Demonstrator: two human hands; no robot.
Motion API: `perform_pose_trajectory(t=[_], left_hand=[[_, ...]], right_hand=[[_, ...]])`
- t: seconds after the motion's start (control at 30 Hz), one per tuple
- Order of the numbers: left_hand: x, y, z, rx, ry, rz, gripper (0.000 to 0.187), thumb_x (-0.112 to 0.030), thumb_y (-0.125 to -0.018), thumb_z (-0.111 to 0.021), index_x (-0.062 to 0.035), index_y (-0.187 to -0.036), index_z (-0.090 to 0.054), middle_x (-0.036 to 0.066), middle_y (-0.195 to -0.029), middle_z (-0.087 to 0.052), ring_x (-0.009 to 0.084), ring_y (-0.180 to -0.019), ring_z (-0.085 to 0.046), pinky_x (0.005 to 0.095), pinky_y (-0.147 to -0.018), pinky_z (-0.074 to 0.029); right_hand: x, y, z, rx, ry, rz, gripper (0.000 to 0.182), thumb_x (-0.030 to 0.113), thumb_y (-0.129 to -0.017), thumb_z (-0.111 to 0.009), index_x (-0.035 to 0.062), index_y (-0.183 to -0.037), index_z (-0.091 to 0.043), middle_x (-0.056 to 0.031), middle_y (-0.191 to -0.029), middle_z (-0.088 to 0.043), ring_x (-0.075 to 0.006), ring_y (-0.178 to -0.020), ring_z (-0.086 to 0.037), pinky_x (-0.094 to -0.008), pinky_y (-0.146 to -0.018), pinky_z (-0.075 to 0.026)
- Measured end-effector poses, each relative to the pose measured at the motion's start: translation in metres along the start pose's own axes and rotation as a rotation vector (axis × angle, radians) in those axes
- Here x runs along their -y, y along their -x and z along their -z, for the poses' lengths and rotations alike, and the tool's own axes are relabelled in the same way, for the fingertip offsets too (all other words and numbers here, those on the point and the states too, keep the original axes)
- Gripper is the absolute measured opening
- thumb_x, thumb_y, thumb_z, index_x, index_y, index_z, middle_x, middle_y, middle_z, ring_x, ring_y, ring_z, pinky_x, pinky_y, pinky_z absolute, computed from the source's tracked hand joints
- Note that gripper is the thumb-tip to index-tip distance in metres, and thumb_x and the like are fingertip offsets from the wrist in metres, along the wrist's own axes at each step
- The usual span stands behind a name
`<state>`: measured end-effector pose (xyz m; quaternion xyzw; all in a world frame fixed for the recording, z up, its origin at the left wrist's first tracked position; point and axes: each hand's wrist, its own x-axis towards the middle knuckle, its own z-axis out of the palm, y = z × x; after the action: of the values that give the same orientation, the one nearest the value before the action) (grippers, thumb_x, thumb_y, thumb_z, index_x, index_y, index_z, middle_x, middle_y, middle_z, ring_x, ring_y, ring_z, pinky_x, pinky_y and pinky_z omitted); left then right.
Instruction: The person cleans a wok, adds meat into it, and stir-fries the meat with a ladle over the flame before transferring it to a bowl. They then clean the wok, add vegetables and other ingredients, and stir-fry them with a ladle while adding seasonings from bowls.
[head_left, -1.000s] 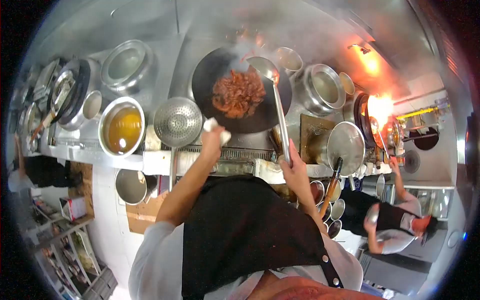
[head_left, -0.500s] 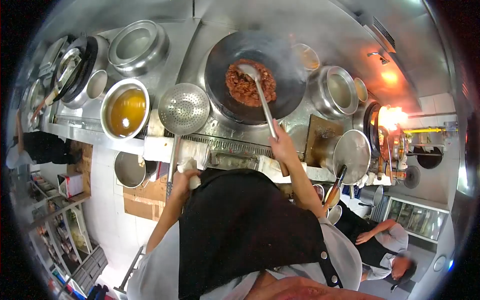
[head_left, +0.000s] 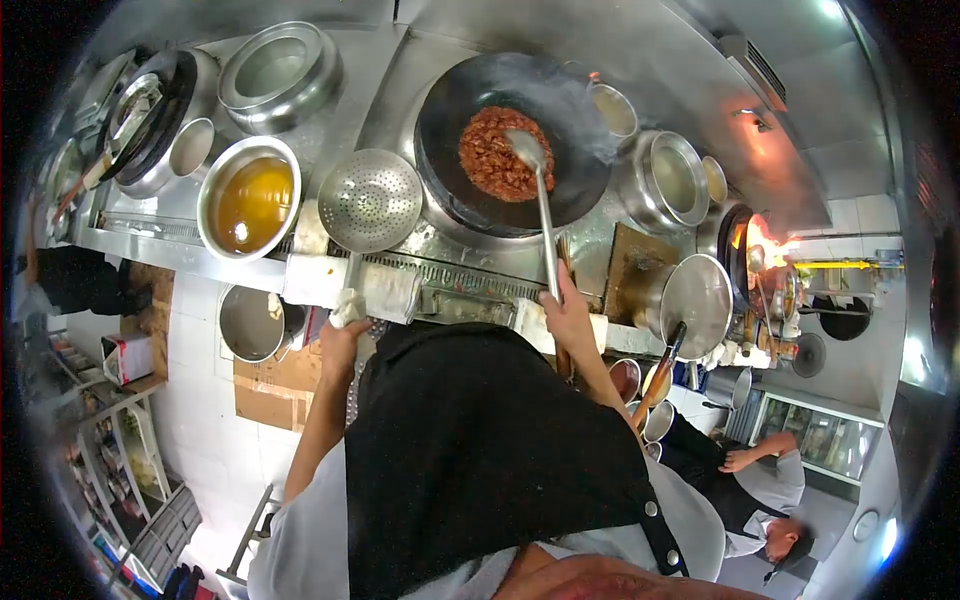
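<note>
My right hand (head_left: pixel 570 318) is closed round the handle of a metal ladle (head_left: pixel 545 215). The ladle's bowl rests on the right side of a mound of reddish-brown chopped food (head_left: pixel 490 155) in a black wok (head_left: pixel 570 190), with smoke or steam rising at its right side. At the counter's front edge, my left hand (head_left: pixel 338 345) is closed on a white cloth (head_left: pixel 348 308), right by the handle of a perforated skimmer (head_left: pixel 370 200). Whether it also grips that handle cannot be made out.
A bowl of yellow oil (head_left: pixel 205 215) and a lidless metal pot (head_left: pixel 240 110) stand left. Right are another pot (head_left: pixel 640 190), a sieve (head_left: pixel 697 305) and a flaming burner (head_left: pixel 765 250). A co-worker (head_left: pixel 745 490) is at lower right, another person (head_left: pixel 75 285) far left.
The ladle's bowl has moved rightward across the food, and my right hand is slightly lower. My left hand has shifted left with the cloth, over to the skimmer's handle.
</note>
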<state>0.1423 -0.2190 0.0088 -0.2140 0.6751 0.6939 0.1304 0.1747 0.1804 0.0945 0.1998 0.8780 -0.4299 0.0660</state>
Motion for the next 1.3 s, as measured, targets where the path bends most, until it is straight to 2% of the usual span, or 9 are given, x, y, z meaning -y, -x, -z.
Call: perform_pose_trajectory(t=[0.03,0.1,0.2,0.77,0.83,0.87,1.1,1.23,1.3], left_hand=[[0.005,-0.004,0.004,0.073,0.025,0.057,0.033,-0.005,-0.077,-0.072,0.0004,-0.109,-0.067,0.006,-0.09,-0.067,0.017,-0.079,-0.062,0.0324,-0.07,-0.05],[0.004,-0.007,0.0,0.148,0.051,0.11,0.034,-0.006,-0.077,-0.072,0.0002,-0.109,-0.067,0.006,-0.092,-0.067,0.0169,-0.08,-0.062,0.0324,-0.071,-0.05],[-0.012,-0.009,-0.01,0.207,-0.013,0.141,0.035,-0.008,-0.08,-0.072,0.0005,-0.113,-0.065,0.007,-0.095,-0.067,0.0172,-0.081,-0.062,0.0332,-0.07,-0.051],[-0.015,-0.007,-0.009,0.291,0.036,0.115,0.029,-0.007,-0.085,-0.071,0.0007,-0.113,-0.065,0.009,-0.093,-0.069,0.0175,-0.074,-0.065,0.0316,-0.066,-0.052],[-0.017,-0.004,-0.01,0.339,0.07,0.172,0.03,-0.007,-0.085,-0.071,0.0008,-0.113,-0.065,0.009,-0.091,-0.069,0.0179,-0.074,-0.065,0.032,-0.066,-0.052],[-0.016,-0.004,-0.009,0.338,0.073,0.183,0.031,-0.007,-0.085,-0.072,0.001,-0.114,-0.064,0.009,-0.09,-0.068,0.0184,-0.073,-0.065,0.0324,-0.065,-0.052],[-0.001,-0.007,-0.005,0.303,-0.135,0.113,0.033,-0.005,-0.079,-0.075,0.0015,-0.11,-0.065,0.009,-0.087,-0.07,0.0192,-0.071,-0.067,0.033,-0.062,-0.053],[-0.009,-0.002,-0.011,0.243,-0.148,0.101,0.032,-0.007,-0.078,-0.076,0.0025,-0.108,-0.068,0.009,-0.085,-0.07,0.0188,-0.072,-0.067,0.0338,-0.065,-0.053],[-0.01,-0.007,-0.008,0.234,-0.214,0.058,0.033,-0.008,-0.079,-0.076,0.0024,-0.109,-0.068,0.009,-0.086,-0.07,0.0185,-0.073,-0.066,0.0338,-0.067,-0.053]], right_hand=[[-0.006,-0.002,-0.002,0.09,-0.063,-0.219,0.07,0.015,-0.091,-0.064,0.0023,-0.155,-0.036,-0.0281,-0.119,-0.067,-0.0312,-0.104,-0.069,-0.0381,-0.095,-0.05],[-0.03,-0.024,-0.005,-0.02,0.025,0.025,0.071,0.015,-0.091,-0.064,0.0019,-0.155,-0.036,-0.0274,-0.113,-0.068,-0.0302,-0.096,-0.069,-0.0378,-0.09,-0.052],[0.014,-0.002,-0.003,-0.123,0.012,0.087,0.068,0.009,-0.095,-0.06,0.0132,-0.158,-0.035,-0.0015,-0.07,-0.054,-0.0097,-0.053,-0.05,-0.0295,-0.049,-0.044],[-0.008,-0.006,-0.021,-0.021,-0.032,0.093,0.072,0.006,-0.095,-0.06,0.0119,-0.16,-0.031,0.0014,-0.069,-0.051,-0.0093,-0.055,-0.049,-0.0283,-0.048,-0.043],[0.006,0.013,-0.011,-0.09,-0.115,0.027,0.068,0.015,-0.094,-0.063,0.0026,-0.155,-0.036,-0.0173,-0.104,-0.069,-0.0242,-0.088,-0.064,-0.0353,-0.083,-0.052],[0.018,0.015,-0.01,-0.047,-0.169,-0.048,0.073,0.007,-0.093,-0.062,0.0107,-0.16,-0.032,-0.0018,-0.074,-0.057,-0.0104,-0.056,-0.051,-0.0287,-0.051,-0.043],[-0.028,-0.007,-0.023,-0.201,0.059,0.374,0.069,0.011,-0.095,-0.061,0.0076,-0.158,-0.034,-0.0023,-0.075,-0.059,-0.0119,-0.057,-0.052,-0.0306,-0.053,-0.044],[-0.017,-0.028,-0.027,0.035,-0.162,0.029,0.071,0.011,-0.094,-0.062,0.0096,-0.159,-0.034,-0.0017,-0.076,-0.058,-0.0106,-0.056,-0.052,-0.0292,-0.052,-0.045],[-0.031,-0.041,-0.023,-0.045,0.062,0.228,0.073,0.008,-0.094,-0.061,0.014,-0.161,-0.03,-0.0006,-0.072,-0.055,-0.0095,-0.054,-0.05,-0.0287,-0.049,-0.044]])
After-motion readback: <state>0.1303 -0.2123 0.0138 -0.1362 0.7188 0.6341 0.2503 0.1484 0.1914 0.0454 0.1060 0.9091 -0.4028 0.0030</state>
